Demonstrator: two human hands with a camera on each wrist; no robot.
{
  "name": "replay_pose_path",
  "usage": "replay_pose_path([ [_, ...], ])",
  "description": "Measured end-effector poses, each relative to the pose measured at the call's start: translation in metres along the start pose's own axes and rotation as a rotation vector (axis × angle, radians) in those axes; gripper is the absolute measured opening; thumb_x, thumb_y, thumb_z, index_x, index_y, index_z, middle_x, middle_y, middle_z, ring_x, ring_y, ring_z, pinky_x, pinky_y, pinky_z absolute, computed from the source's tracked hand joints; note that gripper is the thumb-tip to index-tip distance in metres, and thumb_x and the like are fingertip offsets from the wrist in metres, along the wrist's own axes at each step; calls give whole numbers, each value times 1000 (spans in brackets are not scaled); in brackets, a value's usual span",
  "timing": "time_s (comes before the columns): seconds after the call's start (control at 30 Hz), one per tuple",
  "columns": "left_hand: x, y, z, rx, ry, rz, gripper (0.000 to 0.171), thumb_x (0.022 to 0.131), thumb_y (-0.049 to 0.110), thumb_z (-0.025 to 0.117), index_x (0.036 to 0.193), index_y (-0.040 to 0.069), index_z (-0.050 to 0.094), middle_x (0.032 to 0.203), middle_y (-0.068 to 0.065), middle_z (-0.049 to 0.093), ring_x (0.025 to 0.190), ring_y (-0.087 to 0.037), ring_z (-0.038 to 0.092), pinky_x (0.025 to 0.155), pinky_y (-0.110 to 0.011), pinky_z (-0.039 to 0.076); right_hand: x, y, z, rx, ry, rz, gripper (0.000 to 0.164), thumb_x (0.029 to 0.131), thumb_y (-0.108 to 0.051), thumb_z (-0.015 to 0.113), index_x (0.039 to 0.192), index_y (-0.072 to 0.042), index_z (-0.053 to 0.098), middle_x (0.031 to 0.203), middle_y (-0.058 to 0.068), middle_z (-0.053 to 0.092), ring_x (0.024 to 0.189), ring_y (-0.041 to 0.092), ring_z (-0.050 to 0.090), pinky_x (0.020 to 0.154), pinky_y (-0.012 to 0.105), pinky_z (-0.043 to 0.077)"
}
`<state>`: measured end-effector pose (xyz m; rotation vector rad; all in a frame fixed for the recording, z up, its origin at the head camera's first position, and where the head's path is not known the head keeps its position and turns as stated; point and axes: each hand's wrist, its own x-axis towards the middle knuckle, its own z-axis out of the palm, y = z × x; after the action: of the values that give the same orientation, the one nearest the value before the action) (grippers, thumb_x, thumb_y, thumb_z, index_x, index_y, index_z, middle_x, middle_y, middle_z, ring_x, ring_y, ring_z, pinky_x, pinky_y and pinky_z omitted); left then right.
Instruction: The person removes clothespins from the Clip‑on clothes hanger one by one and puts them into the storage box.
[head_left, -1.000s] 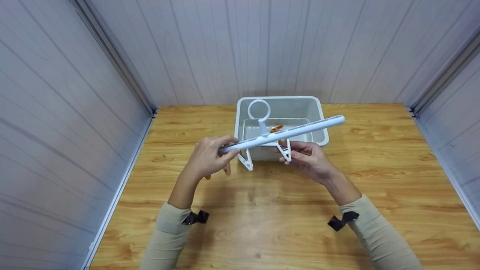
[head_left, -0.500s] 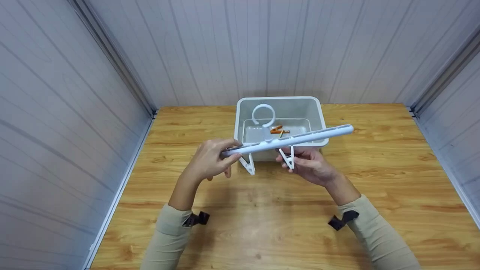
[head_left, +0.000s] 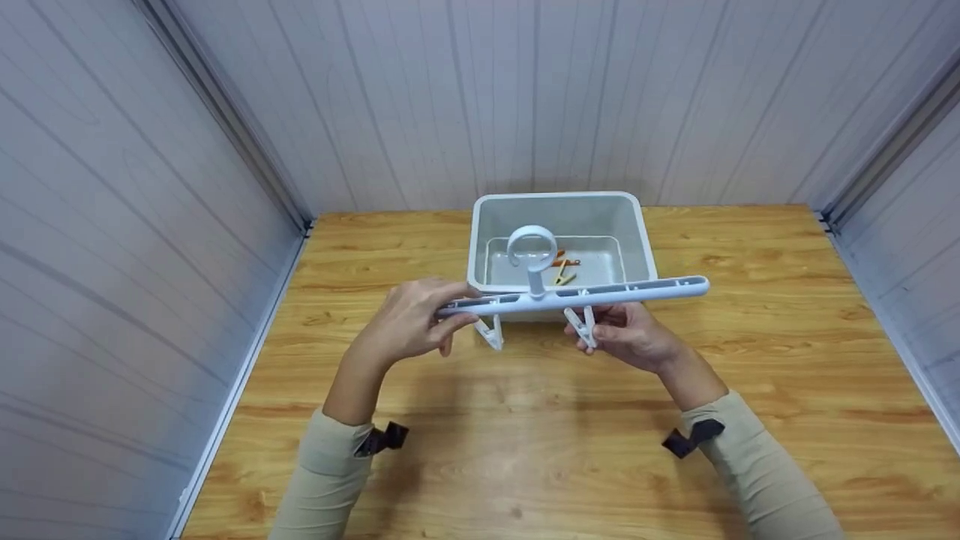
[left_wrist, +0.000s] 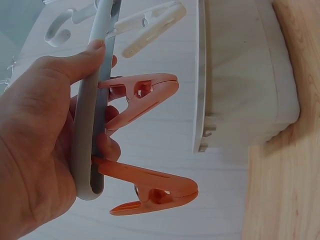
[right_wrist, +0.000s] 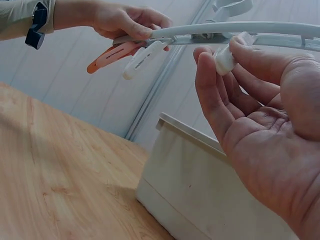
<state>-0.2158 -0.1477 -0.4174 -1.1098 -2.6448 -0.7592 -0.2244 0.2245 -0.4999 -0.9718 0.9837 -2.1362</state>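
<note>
My left hand (head_left: 409, 319) grips the left end of a white plastic hanger bar (head_left: 645, 290), thumb on the near side. A hook (head_left: 551, 244) curls up from the bar's middle. In the left wrist view, an orange clothespin (left_wrist: 160, 185), a pink clothespin (left_wrist: 160, 92) and a white clothespin (left_wrist: 155, 22) hang from the bar around that hand. Just right of the hook, my right hand (head_left: 637, 337) pinches another white clothespin (head_left: 583, 328) below the bar. Its upper end meets the bar's underside; whether it is fastened there I cannot tell.
Behind the hanger stands an off-white bin (head_left: 559, 197) on the wooden table (head_left: 510, 435). An orange clothespin (head_left: 571, 262) and a yellow clothespin (head_left: 564, 276) lie inside it. Panelled walls (head_left: 420, 97) enclose the table at the back and sides.
The hanger has come down towards me and turned nearer level, its slotted top now showing more. Its hook has swung round. My right hand has lowered slightly with the white clothespin.
</note>
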Motion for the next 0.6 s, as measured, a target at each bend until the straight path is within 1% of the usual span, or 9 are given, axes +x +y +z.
replay_pose_path([
  [0.13, -1, 2, -3, -15, -3, 13, 24, 108, 33, 77, 127, 18, 79, 83, -3, 78, 72, -16, 75, 66, -39, 58, -1, -5, 2, -37, 44, 15, 38, 114, 6, 55, 146, -6, 70, 133, 8, 83, 116, 14, 81, 99, 23, 66],
  [0.2, -2, 3, -3, -48, -18, 7, 25, 109, 33, 77, 129, 19, 79, 83, -2, 78, 67, -13, 75, 66, -36, 57, -2, -7, 3, -36, 37, 4, 40, 113, 8, 54, 148, -6, 69, 135, 8, 82, 118, 14, 81, 100, 24, 66],
  [0.23, -3, 4, -3, -74, -30, 4, 25, 109, 33, 76, 130, 19, 79, 81, -1, 79, 62, -11, 74, 63, -33, 56, -2, -7, 4, -34, 22, -4, 42, 113, 9, 53, 149, -6, 68, 136, 9, 82, 120, 15, 81, 100, 24, 65],
  [0.3, -5, 4, -1, -147, -64, -9, 25, 110, 31, 75, 131, 18, 78, 76, 0, 79, 53, -6, 68, 56, -27, 53, -2, -9, 5, -27, -24, -19, 44, 113, 11, 51, 151, -4, 66, 138, 10, 81, 121, 15, 80, 101, 24, 65],
  [0.37, -7, 3, 0, -219, -107, -22, 26, 111, 29, 74, 132, 15, 78, 70, 0, 78, 44, -1, 61, 47, -21, 46, -3, -10, 4, -25, -99, -23, 44, 113, 11, 49, 152, -2, 64, 141, 10, 80, 121, 14, 80, 102, 24, 64],
  [0.43, -8, 3, 1, -265, -143, -23, 27, 111, 27, 73, 133, 12, 77, 64, -1, 77, 42, 1, 56, 40, -19, 41, -2, -11, 3, -25, -177, -7, 43, 114, 9, 48, 154, 0, 62, 143, 10, 79, 120, 12, 80, 103, 24, 64],
  [0.53, -9, 3, 0, -285, -176, -22, 28, 112, 27, 72, 134, 10, 76, 63, -2, 76, 42, 3, 54, 38, -18, 39, -3, -15, 1, -18, -269, 46, 43, 116, 4, 48, 158, 3, 59, 145, 10, 78, 119, 8, 79, 102, 22, 63],
  [0.6, -9, 3, -2, -280, -186, -26, 27, 112, 27, 71, 134, 11, 76, 63, -2, 76, 42, 3, 54, 38, -18, 39, -4, -19, 0, -8, -288, 85, 43, 117, 1, 48, 160, 3, 56, 144, 10, 78, 120, 7, 79, 100, 20, 64],
])
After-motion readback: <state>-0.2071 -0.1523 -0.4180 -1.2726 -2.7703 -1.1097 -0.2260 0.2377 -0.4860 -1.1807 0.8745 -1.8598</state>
